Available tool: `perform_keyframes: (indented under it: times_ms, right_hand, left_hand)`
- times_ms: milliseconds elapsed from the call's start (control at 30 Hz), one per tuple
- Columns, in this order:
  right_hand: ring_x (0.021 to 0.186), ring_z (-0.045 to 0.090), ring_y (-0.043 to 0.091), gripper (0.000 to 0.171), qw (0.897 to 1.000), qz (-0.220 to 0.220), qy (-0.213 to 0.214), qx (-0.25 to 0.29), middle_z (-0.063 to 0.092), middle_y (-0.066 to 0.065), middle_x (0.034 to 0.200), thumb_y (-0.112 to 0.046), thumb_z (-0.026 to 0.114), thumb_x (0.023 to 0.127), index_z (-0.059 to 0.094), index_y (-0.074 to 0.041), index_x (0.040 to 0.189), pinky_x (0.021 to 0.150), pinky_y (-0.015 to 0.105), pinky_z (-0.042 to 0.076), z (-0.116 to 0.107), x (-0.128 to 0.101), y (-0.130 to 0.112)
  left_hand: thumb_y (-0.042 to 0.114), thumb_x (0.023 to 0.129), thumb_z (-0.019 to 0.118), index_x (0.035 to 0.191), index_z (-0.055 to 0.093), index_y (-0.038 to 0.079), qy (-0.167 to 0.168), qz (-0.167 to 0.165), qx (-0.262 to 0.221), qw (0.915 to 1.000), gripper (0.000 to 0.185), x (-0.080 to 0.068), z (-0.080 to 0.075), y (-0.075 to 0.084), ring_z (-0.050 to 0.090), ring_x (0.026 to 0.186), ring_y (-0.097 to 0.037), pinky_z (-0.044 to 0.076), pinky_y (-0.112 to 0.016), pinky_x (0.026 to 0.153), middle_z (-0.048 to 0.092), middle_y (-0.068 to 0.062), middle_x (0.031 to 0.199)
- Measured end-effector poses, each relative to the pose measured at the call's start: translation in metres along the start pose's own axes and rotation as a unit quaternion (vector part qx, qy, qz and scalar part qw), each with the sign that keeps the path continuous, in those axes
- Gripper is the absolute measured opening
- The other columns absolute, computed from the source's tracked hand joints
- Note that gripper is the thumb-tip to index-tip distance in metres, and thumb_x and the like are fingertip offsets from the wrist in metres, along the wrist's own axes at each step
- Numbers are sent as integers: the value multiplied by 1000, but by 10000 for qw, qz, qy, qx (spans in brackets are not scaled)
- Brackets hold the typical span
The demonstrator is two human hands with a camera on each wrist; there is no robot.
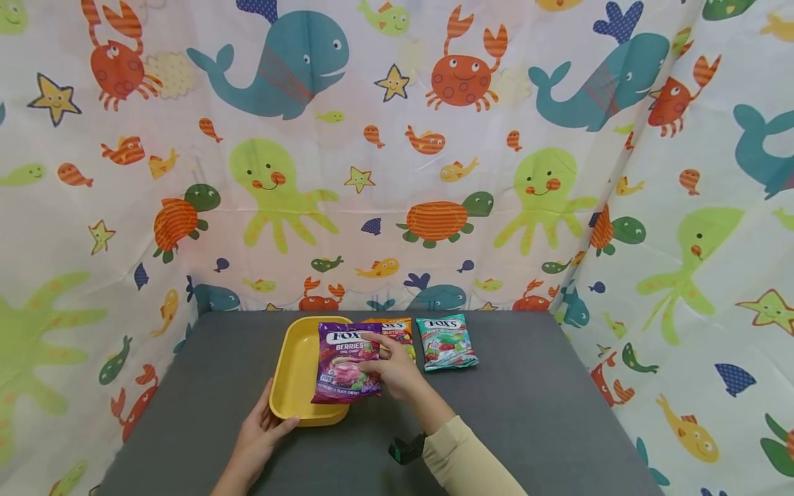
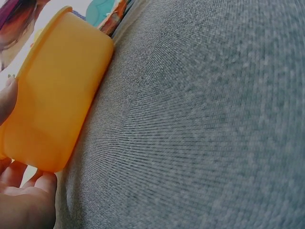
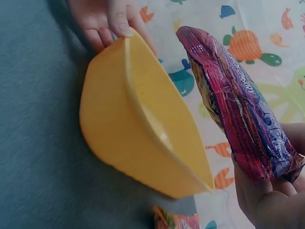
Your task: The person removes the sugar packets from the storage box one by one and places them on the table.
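Observation:
My right hand (image 1: 400, 372) grips a purple bag of Fox's Berries oval candy (image 1: 344, 365) by its right edge. The bag is held upright in front of the right side of a yellow plastic tub (image 1: 296, 379), and the right wrist view shows it edge-on, apart from the tub. With my left hand (image 1: 257, 430) I hold the tub at its near left corner, thumb at the rim and fingers against the outer wall. An orange Fox's Fruits bag (image 1: 402, 328) lies behind my right hand, partly hidden. To its right lies a teal Fox's mint candy bag (image 1: 445, 344).
All of this stands on a dark grey tabletop (image 1: 533, 413). A white curtain (image 1: 372, 227) printed with sea animals hangs along the back and both sides. Near my right sleeve a small black strap piece (image 1: 406, 450) shows at the wrist.

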State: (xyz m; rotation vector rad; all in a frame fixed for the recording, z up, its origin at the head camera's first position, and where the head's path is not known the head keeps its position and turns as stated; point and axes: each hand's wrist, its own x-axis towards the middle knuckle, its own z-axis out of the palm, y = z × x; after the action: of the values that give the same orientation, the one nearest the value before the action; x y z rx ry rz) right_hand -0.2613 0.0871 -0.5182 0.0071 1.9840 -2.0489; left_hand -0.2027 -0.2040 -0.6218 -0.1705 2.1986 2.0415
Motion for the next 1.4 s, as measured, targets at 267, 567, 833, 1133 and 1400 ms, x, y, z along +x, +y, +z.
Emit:
perform_keyframes:
  times_ms: [267,567,833,1133,1400]
  right_hand:
    - [115,62,30,60,9996,-45,-24,274,55,19,144,-11,77,89,56,-23,145,92,45,60,-22,-18,12]
    - [115,63,28,61,9996,-73,-36,282,58,19,142,-10,76,90,54,-18,146,92,42,60,-40,-25,25]
    - [113,63,26,62,9996,-7,125,241,57,21,142,-10,77,89,53,-14,147,91,41,60,-55,-32,41]
    - [112,64,27,64,9998,77,46,152,59,22,140,-11,78,88,53,-14,146,91,41,60,-65,-40,67]
    - [113,63,28,64,9996,235,128,100,57,23,141,-8,78,87,53,-13,146,89,41,60,-64,-41,78]
  left_hand:
    - [25,92,76,164,3,25,-77,59,-46,9999,103,1,-2,0,19,154,-27,36,-9,101,10,-4,170]
    - [26,89,79,164,2,27,-88,-28,-20,10000,107,-1,-3,0,16,155,-24,37,-8,103,9,0,169]
    - [32,87,81,163,1,31,-92,-197,105,9997,110,2,-4,0,16,155,-21,31,-29,115,8,5,169]
    - [32,87,81,163,1,31,-96,-265,110,9995,110,-3,-4,0,16,155,-22,37,-15,107,8,4,169]
    - [36,84,82,163,1,31,-49,-318,157,9994,114,2,-4,0,16,155,-19,32,-26,114,8,6,169]
